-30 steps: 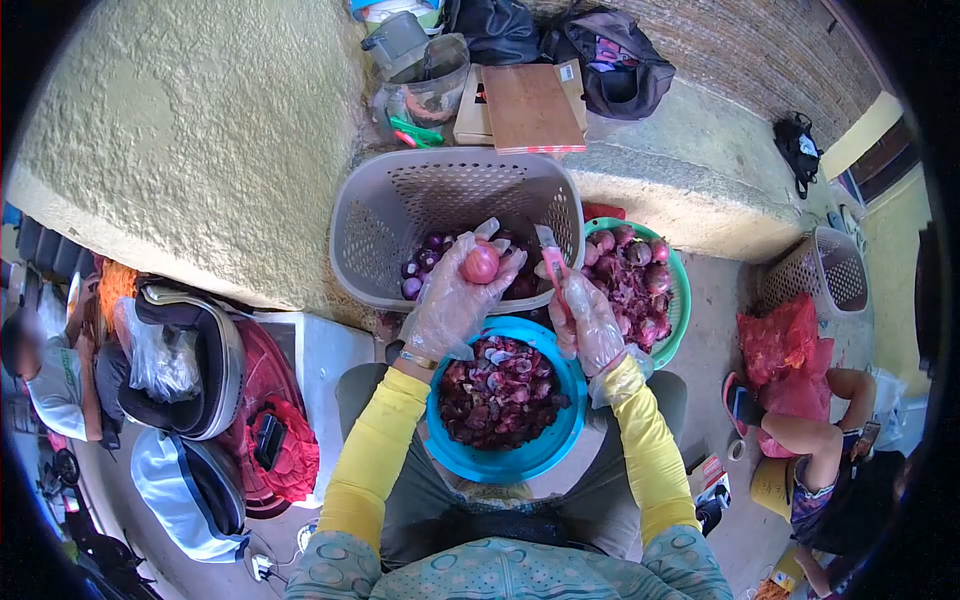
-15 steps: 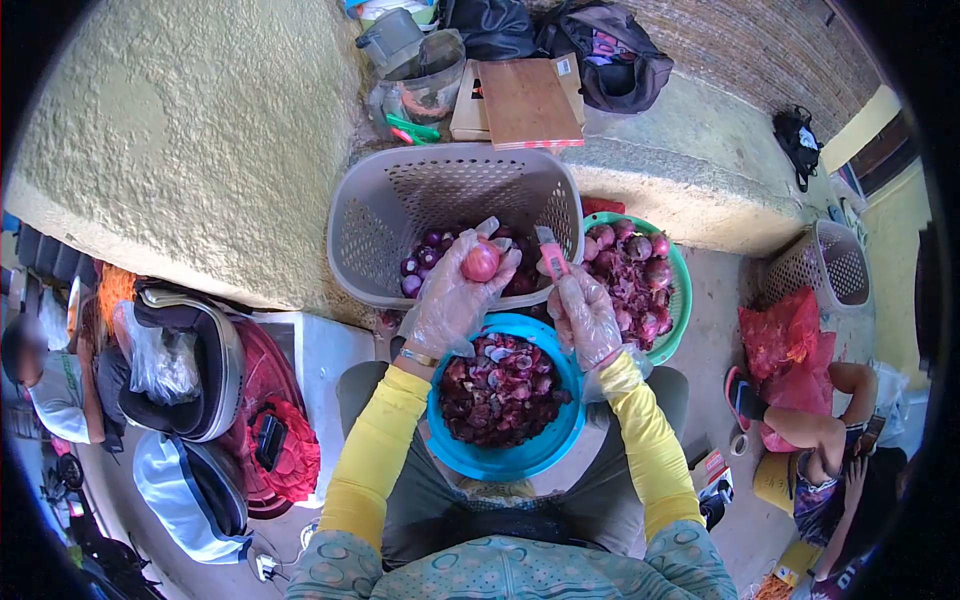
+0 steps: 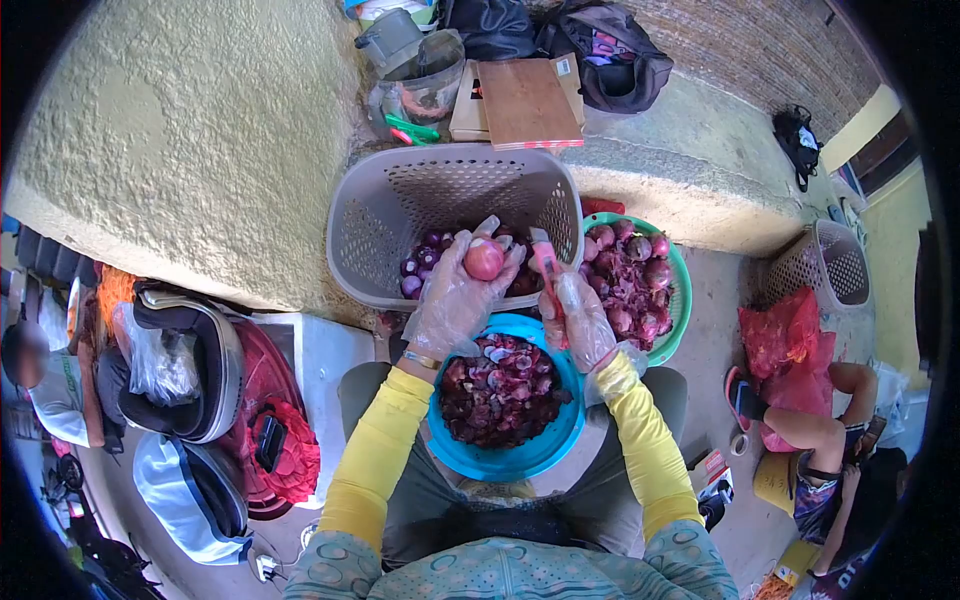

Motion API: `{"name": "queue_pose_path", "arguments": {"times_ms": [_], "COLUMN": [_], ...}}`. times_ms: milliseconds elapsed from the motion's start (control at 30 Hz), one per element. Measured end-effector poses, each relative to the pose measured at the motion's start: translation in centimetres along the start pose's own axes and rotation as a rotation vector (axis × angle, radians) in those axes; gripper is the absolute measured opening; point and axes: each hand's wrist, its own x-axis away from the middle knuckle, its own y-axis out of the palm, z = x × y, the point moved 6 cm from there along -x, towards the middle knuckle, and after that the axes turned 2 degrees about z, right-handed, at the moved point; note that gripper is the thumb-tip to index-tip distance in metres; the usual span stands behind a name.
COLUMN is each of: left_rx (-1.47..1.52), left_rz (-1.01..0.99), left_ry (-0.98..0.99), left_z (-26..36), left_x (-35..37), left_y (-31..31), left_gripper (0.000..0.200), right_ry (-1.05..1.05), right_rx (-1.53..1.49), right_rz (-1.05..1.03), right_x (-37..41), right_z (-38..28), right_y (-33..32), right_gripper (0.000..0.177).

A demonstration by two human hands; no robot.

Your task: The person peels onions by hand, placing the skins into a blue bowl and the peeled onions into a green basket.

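A red onion (image 3: 484, 259) rests in the fingers of my left hand (image 3: 450, 300), which wears a clear plastic glove. My right hand (image 3: 585, 318), gloved the same way, grips a pink box cutter (image 3: 545, 258) with its blade end pointing up, just right of the onion. Both hands are over the front rim of a grey perforated basket (image 3: 350, 225) with shiny purple onions (image 3: 427, 257) inside. Below the hands, between my knees, a blue basin (image 3: 470, 462) holds dark onion skins and trimmings (image 3: 500, 390).
To the right, a green colander (image 3: 683, 300) holds unpeeled onions and loose skins. Behind the basket lie a brown board (image 3: 530, 100) and a dark bag (image 3: 610, 60) on a ledge. A person (image 3: 815, 430) sits at right beside a red sack (image 3: 785, 340); a white box (image 3: 335, 360) stands left.
My right hand has turned the box cutter slightly and brought it a little left, closer to the onion. The onion has shifted slightly in my left hand.
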Motion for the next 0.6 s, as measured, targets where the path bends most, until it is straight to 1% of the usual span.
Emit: {"name": "queue_pose_path", "arguments": {"times_ms": [67,100,167,200,233,300,367,400,433,500,533,567,600], "left_rx": [-0.026,-0.049,-0.075,-0.104,-0.107,-0.152,-0.135,-0.118,-0.119,-0.197,-0.194,-0.516,-0.835], "left_rz": [-0.036,-0.072,-0.073,-0.072,-0.073,-0.035,-0.047,-0.052,-0.046,0.009,0.016,-0.028,-0.079], "left_ry": [0.0,0.001,-0.038,-0.078,-0.078,-0.066,-0.085,-0.104,-0.11,-0.092,-0.096,0.046,0.195], "left_z": [-0.1,-0.2,-0.2,-0.3,-0.3,-0.6,-1.0,-1.2,-1.4,-1.7,-2.1,-1.9,-1.5], "left_x": [0.2,0.3,0.3,0.4,0.5,0.7,0.4,0.3,0.4,0.2,0.4,0.6,0.8], "left_y": [0.4,0.8,1.1,1.3,1.4,1.4,0.6,0.6,0.4,0.0,-0.1,0.1,1.2], "left_gripper": [0.044,0.044,0.045,0.046,0.046,0.055,0.056,0.056,0.056,0.058,0.058,0.055,0.052], "right_ry": [-0.16,-0.161,-0.31,-0.312,-0.338,-0.369,-0.407,-0.436,-0.43,-0.429,-0.468,-0.458,-0.468], "right_rx": [0.074,0.075,0.195,0.193,0.2,0.208,0.507,0.586,0.582,0.943,0.897,0.895,0.957], "right_rz": [-0.086,-0.085,-0.143,-0.142,-0.124,-0.108,0.012,0.08,0.085,0.131,0.158,0.16,0.151], "right_x": [-0.5,-0.4,0.1,-0.1,-0.5,-0.8,-0.7,-1.0,-0.9,-0.7,-1.0,-0.8,-0.7], "right_z": [-0.3,-0.6,-2.1,-1.8,-1.4,-1.6,-2.2,-2.5,-2.6,-3.4,-3.1,-3.1,-3.7], "right_y": [0.0,0.2,1.1,0.9,0.4,0.0,-0.5,-0.8,-0.9,-0.7,-0.8,-0.6,-0.1], "right_gripper": [0.039,0.039,0.036,0.036,0.036,0.035,0.03,0.034,0.034,0.043,0.052,0.052,0.052]}}
